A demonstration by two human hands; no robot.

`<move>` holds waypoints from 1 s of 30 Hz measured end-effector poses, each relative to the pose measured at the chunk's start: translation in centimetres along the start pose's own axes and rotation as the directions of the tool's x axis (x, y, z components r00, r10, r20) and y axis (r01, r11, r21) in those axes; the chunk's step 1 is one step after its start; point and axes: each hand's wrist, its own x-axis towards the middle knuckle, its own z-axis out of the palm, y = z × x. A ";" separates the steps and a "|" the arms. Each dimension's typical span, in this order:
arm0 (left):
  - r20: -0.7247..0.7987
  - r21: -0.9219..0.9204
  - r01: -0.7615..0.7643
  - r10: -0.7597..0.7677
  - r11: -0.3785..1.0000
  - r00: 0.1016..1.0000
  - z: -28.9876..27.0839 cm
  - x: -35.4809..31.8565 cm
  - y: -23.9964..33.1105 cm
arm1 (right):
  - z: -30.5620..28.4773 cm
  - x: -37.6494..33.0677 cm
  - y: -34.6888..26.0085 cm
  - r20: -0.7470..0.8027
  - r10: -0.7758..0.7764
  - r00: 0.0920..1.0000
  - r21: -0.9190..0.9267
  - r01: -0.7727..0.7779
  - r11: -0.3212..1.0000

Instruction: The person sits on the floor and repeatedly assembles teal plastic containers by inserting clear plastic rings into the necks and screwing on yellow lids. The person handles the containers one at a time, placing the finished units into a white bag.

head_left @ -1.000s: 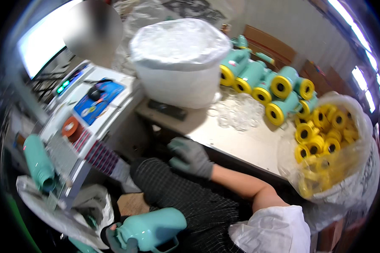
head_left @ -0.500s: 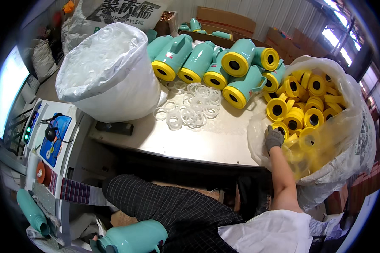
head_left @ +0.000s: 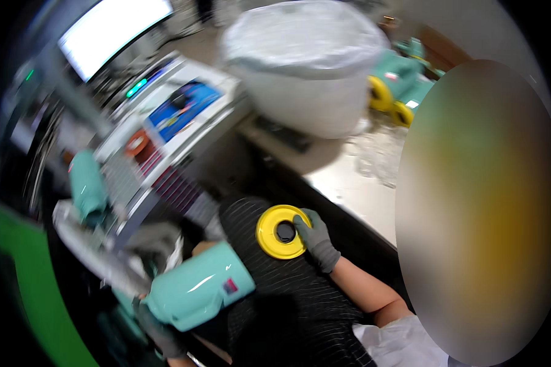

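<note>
My gloved right hand [head_left: 319,240] grips the rim of a round yellow bottom cap [head_left: 267,230] with a dark centre, held above my lap. To the left of the cap, a teal thermos jug body [head_left: 203,282] lies sideways across my thigh, its wide end toward the cap. My gloved left hand [head_left: 154,325] is closed around the narrow neck end of that jug; some fingers are hidden beneath it. A gap separates cap and jug.
A white sack [head_left: 306,92] of clear rings stands on the worktable [head_left: 364,199], with loose rings [head_left: 373,156] and teal jugs [head_left: 404,79] beyond. At left, a white machine [head_left: 211,119] carries another teal jug [head_left: 87,183] at its end. A blurred oval hides the right side.
My right hand has come from the bag of yellow caps to my lap, now with a cap in it. The view has swung left; my left hand still holds the jug.
</note>
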 end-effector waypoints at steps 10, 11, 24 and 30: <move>-0.158 -0.373 0.257 -0.334 0.891 0.929 4.9 -4.5 -8.2 | 2.5 -2.0 -1.1 0.193 -0.456 0.869 -0.381 0.495 0.781; -0.138 -0.344 0.270 -0.333 0.899 0.933 5.4 -4.9 -8.5 | 2.5 -1.1 -2.5 0.082 -0.300 0.951 -0.094 0.307 0.947; 0.230 -0.760 0.492 -0.533 0.424 0.814 6.6 -7.0 -11.3 | 3.2 -3.4 -10.7 0.435 -0.805 0.403 0.029 0.888 0.460; -0.064 -0.674 0.285 -0.438 0.682 0.897 6.4 -5.8 -7.8 | 4.0 -5.0 -10.1 0.345 -0.752 0.561 0.036 0.793 0.608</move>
